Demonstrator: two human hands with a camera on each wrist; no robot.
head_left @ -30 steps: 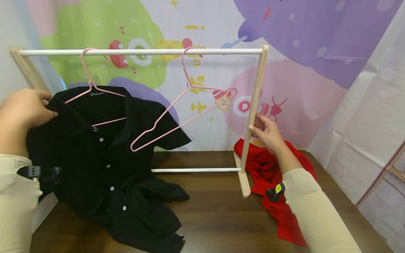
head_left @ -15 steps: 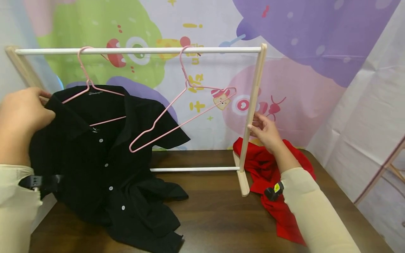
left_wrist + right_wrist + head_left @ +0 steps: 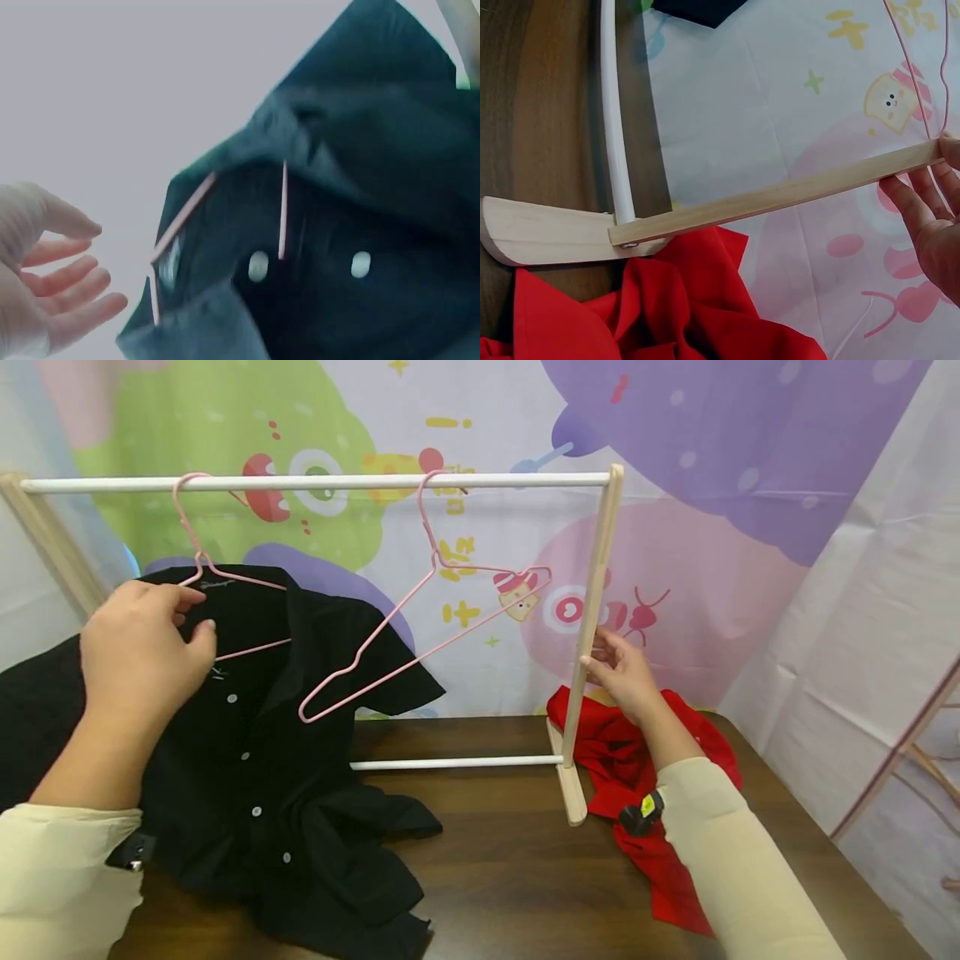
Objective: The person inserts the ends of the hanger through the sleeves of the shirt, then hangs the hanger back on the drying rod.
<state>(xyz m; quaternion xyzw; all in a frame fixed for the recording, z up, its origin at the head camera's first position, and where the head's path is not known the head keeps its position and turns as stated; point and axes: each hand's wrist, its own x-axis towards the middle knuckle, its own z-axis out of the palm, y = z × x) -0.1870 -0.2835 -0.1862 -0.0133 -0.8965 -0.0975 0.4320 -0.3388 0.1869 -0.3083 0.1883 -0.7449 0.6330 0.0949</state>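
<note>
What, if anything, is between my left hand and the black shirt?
Nothing visible: the left wrist view shows only a gap between your left hand and the black shirt. The bare pink hanger hangs farther right, not between them.

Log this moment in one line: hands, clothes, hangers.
left hand: empty; right hand: grips rack post; black shirt: on pink hanger; second hanger: bare; red cloth: on table

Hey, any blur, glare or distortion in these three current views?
Left wrist view: washed-out pale background, the black shirt hazy, its white buttons soft-edged; head view: clearer, fairly even light, mild sheen on the tabletop; right wrist view: dimmer, red cloth readable, white lower bar slightly bowed, probably lens distortion.
</note>
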